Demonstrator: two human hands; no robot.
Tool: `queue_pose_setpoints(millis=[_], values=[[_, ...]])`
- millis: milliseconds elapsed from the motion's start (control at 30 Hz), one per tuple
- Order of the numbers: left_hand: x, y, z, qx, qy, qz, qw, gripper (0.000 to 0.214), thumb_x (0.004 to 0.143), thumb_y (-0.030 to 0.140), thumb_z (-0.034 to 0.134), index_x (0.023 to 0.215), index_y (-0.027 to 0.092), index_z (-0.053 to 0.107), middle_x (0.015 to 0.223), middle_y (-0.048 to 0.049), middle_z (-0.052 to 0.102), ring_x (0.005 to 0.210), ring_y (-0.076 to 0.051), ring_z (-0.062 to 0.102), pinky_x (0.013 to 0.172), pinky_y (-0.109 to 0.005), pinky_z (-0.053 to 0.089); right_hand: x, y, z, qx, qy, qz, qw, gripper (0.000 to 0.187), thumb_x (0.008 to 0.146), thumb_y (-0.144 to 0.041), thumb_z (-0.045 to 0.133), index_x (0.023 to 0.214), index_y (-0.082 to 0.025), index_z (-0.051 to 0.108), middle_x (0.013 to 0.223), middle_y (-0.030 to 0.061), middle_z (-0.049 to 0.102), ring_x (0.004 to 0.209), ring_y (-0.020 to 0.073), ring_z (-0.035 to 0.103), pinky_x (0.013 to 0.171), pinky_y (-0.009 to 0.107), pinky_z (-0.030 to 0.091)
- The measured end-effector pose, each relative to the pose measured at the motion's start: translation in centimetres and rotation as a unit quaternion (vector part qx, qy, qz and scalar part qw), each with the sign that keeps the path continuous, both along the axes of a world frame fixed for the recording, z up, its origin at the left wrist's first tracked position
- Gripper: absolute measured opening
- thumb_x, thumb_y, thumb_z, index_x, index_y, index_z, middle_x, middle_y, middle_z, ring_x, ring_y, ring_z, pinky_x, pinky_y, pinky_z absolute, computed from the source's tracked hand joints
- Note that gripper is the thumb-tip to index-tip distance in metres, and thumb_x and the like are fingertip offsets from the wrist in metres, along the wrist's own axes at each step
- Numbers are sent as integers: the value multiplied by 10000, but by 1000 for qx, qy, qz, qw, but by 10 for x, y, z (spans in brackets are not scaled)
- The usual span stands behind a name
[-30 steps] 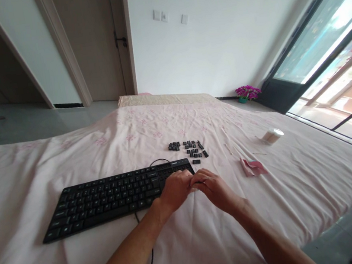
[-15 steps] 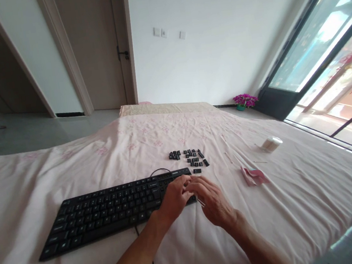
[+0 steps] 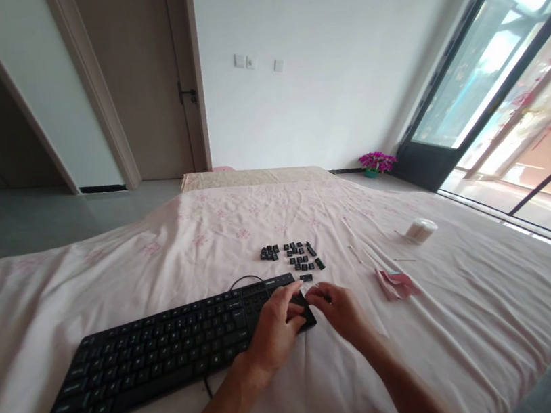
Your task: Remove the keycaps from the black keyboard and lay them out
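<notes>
Keyboard (image 3: 157, 353): I see it running from lower left to centre.
Left hand (image 3: 275, 326): over its right end, fingers slightly spread.
Right hand (image 3: 340, 310): at that end's edge, fingers bunched — I can't tell whether they pinch anything.
Keys (image 3: 299, 260): loose, grouped near centre frame.
Sheet (image 3: 126, 275): underneath, pale pink.

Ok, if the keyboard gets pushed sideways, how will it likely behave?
The keyboard will probably move as one stiff piece, its long body lying straight. It looks unlikely to roll or tip, being low and flat. It may drag rather than glide, since the sheet beneath is wrinkled, and its cable could trail along.
</notes>
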State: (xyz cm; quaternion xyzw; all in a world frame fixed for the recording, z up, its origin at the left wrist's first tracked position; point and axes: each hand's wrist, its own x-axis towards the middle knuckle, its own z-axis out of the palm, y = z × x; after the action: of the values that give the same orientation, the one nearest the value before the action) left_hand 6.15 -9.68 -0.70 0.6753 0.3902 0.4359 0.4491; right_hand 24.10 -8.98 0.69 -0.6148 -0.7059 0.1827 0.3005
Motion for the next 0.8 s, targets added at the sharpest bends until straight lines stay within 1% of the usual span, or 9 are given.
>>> queue_pose_setpoints(millis=[33,100,133,200,300,400,467,633,800], values=[[-4,1,4,12,14,0,1000,606,725,-2,586,1266,266,529,1181,-31,586,811,-102,650,811,-254,542,8,9,-1,-3,-5,-22,1000,205,858,-378,566,796,-222,684,759,12,712,688,193,633,616,266,408],[-16,3,12,42,51,5,998,501,744,21,585,1186,255,591,1166,-29,594,821,-110,646,809,-253,538,23,27,-2,-3,-63,-91,994,236,859,-397,548,851,-226,710,785,29,728,733,212,652,630,274,410],[-24,5,15,57,71,12,996,428,758,38,582,1130,244,622,1142,-30,605,818,-115,644,805,-255,536,29,36,-3,-5,-75,-103,992,236,855,-381,549,870,-219,720,796,43,732,749,223,656,631,278,406],[-43,11,19,84,112,38,989,306,788,70,568,1037,225,655,1095,-33,627,828,-130,640,816,-271,529,39,50,-7,-12,-91,-113,989,223,847,-364,558,877,-225,729,805,46,736,763,227,660,628,277,397],[-73,20,19,116,177,83,974,246,821,104,546,1001,226,662,1066,-27,651,935,-164,628,884,-302,501,43,61,-14,-20,-110,-110,988,198,843,-347,580,867,-239,744,847,41,735,803,221,661,651,268,392],[-97,28,18,125,248,108,955,220,847,143,538,1000,237,666,1042,-16,666,991,-180,615,910,-321,480,40,62,-19,-20,-129,-106,986,199,857,-343,582,897,-245,750,917,42,724,860,209,655,687,255,387],[-105,30,17,133,289,110,942,197,862,179,545,1001,241,670,1045,-13,669,995,-185,611,917,-331,471,39,59,-20,-15,-142,-111,983,230,886,-360,552,946,-246,742,956,46,710,883,200,646,694,249,378],[-110,30,9,166,354,111,913,249,884,283,560,1118,251,640,1130,-28,649,1061,-201,584,969,-351,434,43,48,-16,-9,-182,-146,972,349,951,-433,418,1003,-255,713,1028,46,675,891,193,626,671,261,355],[-112,29,-2,145,403,113,896,312,906,336,527,1183,215,603,1125,-61,647,1045,-209,594,944,-343,444,63,45,-17,-35,-219,-200,954,318,917,-399,464,1100,-247,674,1035,56,668,932,234,619,721,303,376]])
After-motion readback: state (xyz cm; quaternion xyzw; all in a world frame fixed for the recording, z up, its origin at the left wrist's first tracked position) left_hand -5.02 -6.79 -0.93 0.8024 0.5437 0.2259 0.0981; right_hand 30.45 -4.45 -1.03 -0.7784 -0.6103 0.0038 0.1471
